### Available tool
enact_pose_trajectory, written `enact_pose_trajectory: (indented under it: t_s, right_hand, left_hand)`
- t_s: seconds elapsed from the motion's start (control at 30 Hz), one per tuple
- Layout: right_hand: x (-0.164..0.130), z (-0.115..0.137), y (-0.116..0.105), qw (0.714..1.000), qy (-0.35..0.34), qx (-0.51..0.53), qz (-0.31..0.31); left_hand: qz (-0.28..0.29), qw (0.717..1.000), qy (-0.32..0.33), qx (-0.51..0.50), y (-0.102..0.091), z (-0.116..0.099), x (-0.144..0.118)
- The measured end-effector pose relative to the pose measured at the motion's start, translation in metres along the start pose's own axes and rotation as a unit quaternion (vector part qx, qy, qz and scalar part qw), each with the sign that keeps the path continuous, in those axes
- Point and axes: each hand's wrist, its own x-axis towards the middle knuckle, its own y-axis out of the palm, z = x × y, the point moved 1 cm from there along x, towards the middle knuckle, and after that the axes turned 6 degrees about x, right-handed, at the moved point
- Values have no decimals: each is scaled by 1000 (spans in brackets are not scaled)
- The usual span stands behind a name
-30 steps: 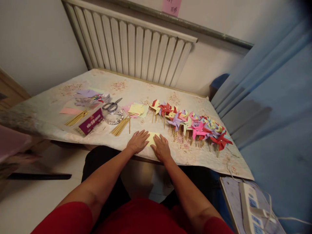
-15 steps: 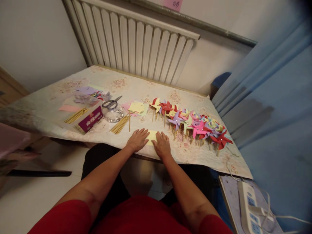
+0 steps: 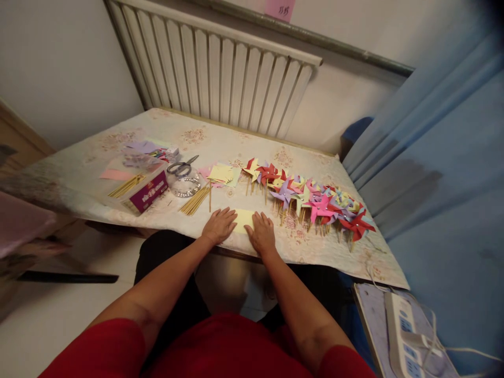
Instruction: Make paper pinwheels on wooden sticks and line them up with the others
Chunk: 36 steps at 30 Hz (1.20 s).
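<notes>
Little has moved since a second ago: both hands stay flat on the yellow paper [image 3: 244, 220] at the bench's [image 3: 118, 205] near edge. Left hand [image 3: 219, 226] and right hand [image 3: 261, 234] lie open, fingers spread, pressing its two ends and gripping nothing. Beyond lie wooden sticks [image 3: 196, 200], scissors [image 3: 181, 167] and a row of pinwheels [image 3: 315, 202].

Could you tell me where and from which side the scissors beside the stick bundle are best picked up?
Probably by the handle loops. The scissors lie flat and closed on the table, dark loops toward the person and blades pointing away toward the radiator. Coming from above on the near side, the left hand would meet the loops first.
</notes>
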Motion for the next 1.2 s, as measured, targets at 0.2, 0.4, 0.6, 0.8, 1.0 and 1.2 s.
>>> enact_pose_trajectory:
  t_s: [0.2,0.4,0.6,0.8,1.0,1.2]
  right_hand:
    - [-1,-1,2,1000,-1,0,-6]
    - [-1,-2,3,1000,-4,8,-15]
    - [-1,-1,2,1000,1,10,-10]
    - [-1,-1,1,1000,-1,8,-7]
    - [-1,-2,1,1000,2,9,-11]
    - [0,-7,3,1000,2,19,-9]
  left_hand:
    - [-20,1000,0,-7,-4,0,-2]
    - [37,999,28,-1,-9,-3,3]
    - [34,999,19,10,-6,-5,5]
    - [23,1000,10,10,-2,-3,6]
    - [21,1000,-10,1,-1,-3,8]
    - [49,999,-11,-15,-3,1,10]
